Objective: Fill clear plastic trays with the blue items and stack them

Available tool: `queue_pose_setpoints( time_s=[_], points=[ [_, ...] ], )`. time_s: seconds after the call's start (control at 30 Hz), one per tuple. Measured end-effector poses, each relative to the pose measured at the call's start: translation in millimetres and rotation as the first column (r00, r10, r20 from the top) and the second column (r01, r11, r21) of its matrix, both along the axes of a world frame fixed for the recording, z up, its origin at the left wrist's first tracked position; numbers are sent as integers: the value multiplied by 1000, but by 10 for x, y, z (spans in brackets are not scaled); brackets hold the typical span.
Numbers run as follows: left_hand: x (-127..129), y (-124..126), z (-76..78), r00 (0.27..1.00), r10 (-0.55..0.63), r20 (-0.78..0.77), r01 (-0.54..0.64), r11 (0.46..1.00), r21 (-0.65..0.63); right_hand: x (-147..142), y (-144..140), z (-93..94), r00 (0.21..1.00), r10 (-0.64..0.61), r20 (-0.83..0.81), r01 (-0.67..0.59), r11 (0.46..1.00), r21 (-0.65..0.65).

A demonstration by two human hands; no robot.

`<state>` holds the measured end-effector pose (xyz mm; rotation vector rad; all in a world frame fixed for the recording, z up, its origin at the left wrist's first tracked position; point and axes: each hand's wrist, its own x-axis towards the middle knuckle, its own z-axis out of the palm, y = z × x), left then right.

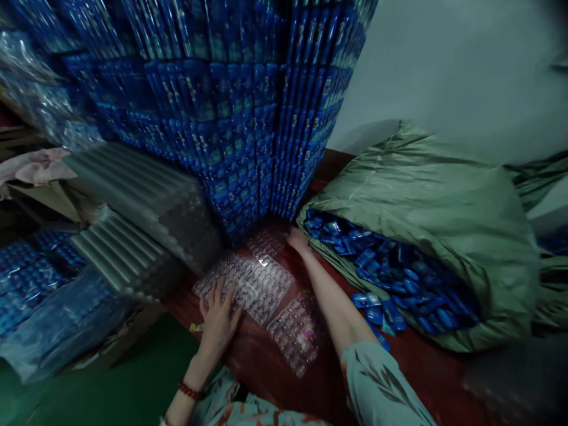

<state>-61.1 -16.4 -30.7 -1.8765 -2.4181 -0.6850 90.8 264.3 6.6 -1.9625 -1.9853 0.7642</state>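
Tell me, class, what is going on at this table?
A person leans over a dark red table. The left hand lies flat, fingers spread, on a clear plastic blister tray. The right hand reaches further, touching the foot of a tall stack of blue printed cards. A second clear tray lies under the right forearm. At right, an open green woven sack spills small blue packets onto the table. Stacks of clear trays stand at left.
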Motion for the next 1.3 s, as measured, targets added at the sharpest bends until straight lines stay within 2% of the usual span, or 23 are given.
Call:
queue_pose_setpoints(
  time_s=[0.13, 0.23, 0.33, 0.43, 0.53, 0.67, 0.73, 0.8, 0.9, 1.03, 1.1, 1.17, 1.23, 1.3],
  points=[
    [-46, -52, -14, 1000, -12, 21, 14, 998, -57, -24, 87, -88, 997, -26, -77, 26, 1000, -3],
    [-74, -57, -45, 999, -27, 38, 29, 998, -59, 38, 9, -125, 982, -67, -178, 81, 994, 72],
    [-108, -60, -97, 997, -61, 40, 62, 997, -44, 160, -113, -112, 942, -143, -303, 195, 970, 146],
    [-133, -78, -106, 995, -82, 59, 80, 996, 28, 321, -292, -77, 867, -233, -441, 320, 938, 133],
    [-140, -115, -12, 992, -53, 111, 34, 984, 173, 446, -630, -64, 770, -274, -576, 361, 932, 39],
    [-129, -187, 201, 976, -44, 214, -37, 933, 357, 418, -1371, -96, 624, -265, -735, 302, 949, -85],
    [-113, -222, 279, 968, -67, 243, -47, 899, 435, 305, -1762, -124, 449, -301, -841, 234, 948, -215],
    [-91, -247, 313, 966, -91, 244, -37, 879, 475, 142, -2076, -155, 338, -353, -872, 185, 934, -306],
    [-54, -264, 295, 967, -116, 229, -1, 890, 456, -145, -2333, -222, 289, -386, -876, 146, 922, -358],
    [-10, -284, 238, 967, -145, 210, 41, 901, 432, -467, -2413, -334, 234, -385, -893, 71, 923, -379],
    [16, -308, 226, 965, -161, 206, 57, 899, 435, -540, -2434, -365, 250, -356, -900, 9, 931, -366],
    [48, -340, 230, 961, -180, 209, 69, 891, 448, -505, -2462, -358, 332, -279, -901, -30, 952, -306],
    [91, -371, 245, 955, -209, 209, 88, 876, 473, -333, -2495, -314, 461, -164, -872, -9, 982, -189],
    [145, -387, 262, 944, -257, 205, 123, 854, 505, -36, -2537, -261, 650, -29, -759, 50, 999, 5]
  ],
)
